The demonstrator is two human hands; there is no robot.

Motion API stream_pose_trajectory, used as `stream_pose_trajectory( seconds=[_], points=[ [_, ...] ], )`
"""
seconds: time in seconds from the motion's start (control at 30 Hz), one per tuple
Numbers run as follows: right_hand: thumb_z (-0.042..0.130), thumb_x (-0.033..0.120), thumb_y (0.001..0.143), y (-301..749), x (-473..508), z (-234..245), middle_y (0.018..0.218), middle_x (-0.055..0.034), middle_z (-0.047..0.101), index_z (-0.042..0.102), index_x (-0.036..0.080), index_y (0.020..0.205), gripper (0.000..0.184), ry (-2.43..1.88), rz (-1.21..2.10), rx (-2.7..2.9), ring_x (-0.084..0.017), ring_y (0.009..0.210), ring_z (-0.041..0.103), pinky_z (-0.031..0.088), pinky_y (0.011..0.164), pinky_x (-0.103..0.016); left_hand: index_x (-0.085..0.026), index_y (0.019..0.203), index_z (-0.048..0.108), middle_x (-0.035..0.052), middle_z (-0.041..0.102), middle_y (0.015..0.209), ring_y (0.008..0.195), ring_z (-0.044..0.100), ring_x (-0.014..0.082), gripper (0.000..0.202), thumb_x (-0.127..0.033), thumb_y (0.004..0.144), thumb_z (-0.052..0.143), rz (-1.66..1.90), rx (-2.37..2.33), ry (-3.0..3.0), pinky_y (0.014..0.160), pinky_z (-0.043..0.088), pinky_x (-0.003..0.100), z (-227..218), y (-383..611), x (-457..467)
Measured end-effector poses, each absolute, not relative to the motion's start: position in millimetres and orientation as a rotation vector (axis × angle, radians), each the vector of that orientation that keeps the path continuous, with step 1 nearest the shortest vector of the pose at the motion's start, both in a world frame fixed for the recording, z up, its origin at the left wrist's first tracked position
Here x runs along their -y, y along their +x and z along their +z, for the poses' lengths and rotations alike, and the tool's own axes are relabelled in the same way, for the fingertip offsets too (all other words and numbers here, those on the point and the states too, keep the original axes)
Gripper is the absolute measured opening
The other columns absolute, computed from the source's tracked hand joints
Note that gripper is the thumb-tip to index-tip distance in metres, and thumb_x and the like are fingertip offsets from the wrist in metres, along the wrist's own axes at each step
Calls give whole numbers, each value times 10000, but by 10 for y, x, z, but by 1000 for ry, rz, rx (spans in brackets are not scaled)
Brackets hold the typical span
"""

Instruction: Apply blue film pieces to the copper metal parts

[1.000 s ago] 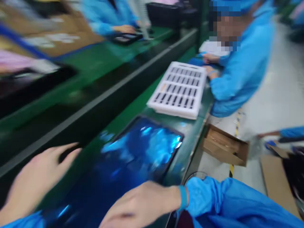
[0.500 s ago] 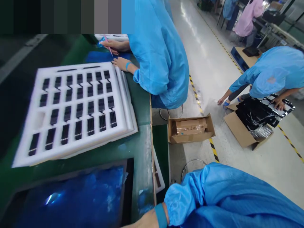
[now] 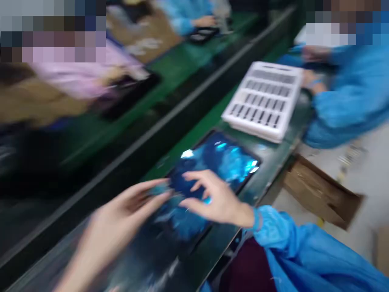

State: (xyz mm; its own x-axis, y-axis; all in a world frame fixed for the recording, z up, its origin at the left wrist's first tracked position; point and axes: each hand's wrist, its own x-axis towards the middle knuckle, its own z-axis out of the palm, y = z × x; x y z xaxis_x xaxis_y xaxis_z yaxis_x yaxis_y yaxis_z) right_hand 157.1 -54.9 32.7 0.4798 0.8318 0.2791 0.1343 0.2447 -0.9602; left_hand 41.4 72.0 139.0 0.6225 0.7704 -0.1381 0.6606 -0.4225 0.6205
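Much of this view is motion-blurred. A dark glossy panel, perhaps a tablet or display, lies flat on the green bench, with blue light reflecting off it. My right hand is spread over the panel, its fingers apart and nothing visible in them. My left hand reaches in from the lower left, its fingertips at the panel's left side. Blur hides whether those fingers grip anything. A white foam tray with rows of dark slots sits beyond the panel, out of reach of both hands' fingertips.
A seated co-worker's blue sleeve and hands are right of the tray. A cardboard box stands on the floor beside the bench. A dark rail divides my bench from another, where more people work.
The view swung right toward the floor, then back to the bench. Both hands are again over the panel, and my right hand's fingers are now spread on it.
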Motion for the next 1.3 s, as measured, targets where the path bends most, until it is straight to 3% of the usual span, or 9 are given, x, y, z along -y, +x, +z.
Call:
stream_pose_trajectory(
  seconds=[0.07, 0.17, 0.27, 0.4, 0.6, 0.73, 0.9, 1.13, 1.3],
  points=[
    [834, 351, 953, 1569, 531, 323, 1216, -74, 764, 671, 241, 1387, 477, -1145, 759, 975, -173, 959, 746, 612, 693, -238, -217, 1144, 793, 80, 820, 1005, 875, 774, 274, 565, -607, 750, 898, 298, -1181, 1880, 769, 646, 353, 1358, 105, -466],
    [765, 349, 987, 1549, 445, 290, 1061, -52, 779, 760, 220, 1145, 204, -1057, 864, 1043, -171, 897, 745, 616, 680, -239, -201, 1112, 790, 61, 787, 884, 822, 748, 220, 411, -403, 777, 915, 577, -1172, 1619, 770, 613, 295, 1184, -68, -180],
    [779, 385, 967, 1478, 474, 332, 1026, -57, 794, 791, 218, 1037, 181, -1059, 942, 1060, -183, 872, 757, 643, 694, -256, -207, 1065, 799, 52, 777, 898, 844, 735, 197, 294, -297, 807, 909, 763, -1214, 1458, 792, 605, 266, 1040, -129, 71],
    [797, 408, 946, 1369, 534, 346, 972, -50, 799, 803, 223, 1030, 203, -1111, 970, 964, -182, 789, 767, 651, 661, -262, -189, 1018, 805, 78, 790, 975, 933, 760, 224, 305, -325, 788, 951, 921, -1258, 1209, 869, 633, 296, 870, -151, 346],
    [712, 431, 1010, 1327, 473, 207, 923, -40, 789, 794, 218, 977, 230, -1126, 923, 993, -182, 790, 752, 658, 670, -267, -200, 960, 836, 46, 777, 936, 851, 742, 185, 182, -313, 834, 901, 1171, -1333, 1278, 755, 633, 245, 626, -57, 463],
    [592, 442, 1089, 1404, 433, 175, 908, -39, 784, 800, 214, 985, 325, -1130, 949, 1055, -180, 768, 756, 666, 642, -270, -179, 964, 837, 55, 786, 896, 824, 751, 195, 263, -341, 783, 940, 1127, -1318, 1164, 758, 656, 269, 528, -62, 418],
    [653, 325, 1081, 1462, 404, 207, 1228, -91, 762, 791, 276, 1292, 257, -1242, 542, 1419, -242, 1115, 733, 679, 868, -376, -175, 988, 848, 73, 803, 912, 851, 766, 212, 346, -361, 731, 985, 1122, -1338, 1076, 785, 666, 290, 407, -97, 346],
    [700, 222, 1066, 1457, 324, 161, 1043, -79, 779, 823, 275, 1092, 136, -1256, 156, 1558, -248, 1004, 717, 644, 884, -433, -175, 1109, 872, 114, 832, 1119, 934, 798, 271, 467, -464, 759, 985, 1060, -1168, 845, 781, 724, 383, 329, -143, 316],
    [707, 152, 1045, 1482, 342, 148, 1022, -65, 804, 821, 296, 1061, 184, -1229, -6, 1698, -254, 1008, 726, 647, 895, -424, -165, 1060, 862, 95, 830, 1077, 895, 787, 218, 456, -353, 687, 1043, 1050, -1089, 632, 767, 707, 317, 224, -186, 250]
  ],
)
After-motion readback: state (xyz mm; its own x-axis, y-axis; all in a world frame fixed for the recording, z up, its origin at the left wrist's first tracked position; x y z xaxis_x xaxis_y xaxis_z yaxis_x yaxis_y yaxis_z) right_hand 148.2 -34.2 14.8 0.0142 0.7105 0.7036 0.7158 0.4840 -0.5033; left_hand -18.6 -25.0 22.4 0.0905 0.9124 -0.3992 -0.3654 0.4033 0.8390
